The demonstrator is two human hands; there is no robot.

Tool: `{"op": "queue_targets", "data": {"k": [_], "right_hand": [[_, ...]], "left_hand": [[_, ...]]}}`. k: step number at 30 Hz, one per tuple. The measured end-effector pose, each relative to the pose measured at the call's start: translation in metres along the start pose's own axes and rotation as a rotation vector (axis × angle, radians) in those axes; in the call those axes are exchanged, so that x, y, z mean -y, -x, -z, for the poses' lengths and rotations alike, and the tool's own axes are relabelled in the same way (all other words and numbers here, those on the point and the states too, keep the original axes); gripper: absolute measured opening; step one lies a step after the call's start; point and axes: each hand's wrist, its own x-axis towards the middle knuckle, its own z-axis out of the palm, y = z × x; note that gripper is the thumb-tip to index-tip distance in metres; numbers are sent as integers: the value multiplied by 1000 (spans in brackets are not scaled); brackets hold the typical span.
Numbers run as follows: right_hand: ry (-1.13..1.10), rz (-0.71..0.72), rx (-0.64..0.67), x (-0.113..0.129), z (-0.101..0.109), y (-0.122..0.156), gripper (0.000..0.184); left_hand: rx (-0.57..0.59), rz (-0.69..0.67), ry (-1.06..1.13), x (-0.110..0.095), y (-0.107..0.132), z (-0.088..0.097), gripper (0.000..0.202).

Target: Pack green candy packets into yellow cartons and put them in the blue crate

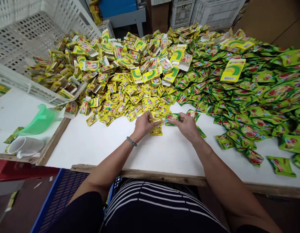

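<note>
My left hand (143, 124), with a beaded bracelet on its wrist, pinches a small yellow packet (156, 121) near the middle of the white table (111, 145). A second yellow packet (156, 131) lies just below it. Between the thumb and fingers of my right hand (188, 127) is a green packet (171, 118) with a red print. Another green packet (193, 114) lies just beyond that hand. A heap of yellow packets (121, 102) spreads ahead of my left hand. Green packets (257, 94) are piled to the right.
Yellow boxes (135, 48) lie heaped at the back, spilling from a white basket (35, 85) on the left. A green scoop (39, 121) and a white cup (26, 146) sit at far left. A wooden strip (162, 177) edges the table; a blue crate (60, 194) is below.
</note>
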Motion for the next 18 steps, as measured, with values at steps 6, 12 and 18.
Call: {"op": "queue_targets", "data": {"k": [6,12,18], "right_hand": [[-448,-21,131,8,-8,-3,37],[-498,-9,202,11,-10,1,45],[-457,-25,102,7,34,-34,42]], "left_hand": [[191,-21,657,-20,-5,1,47],[247,-26,776,-30,-11,4,39],[211,4,801,-25,-8,-1,48]]}}
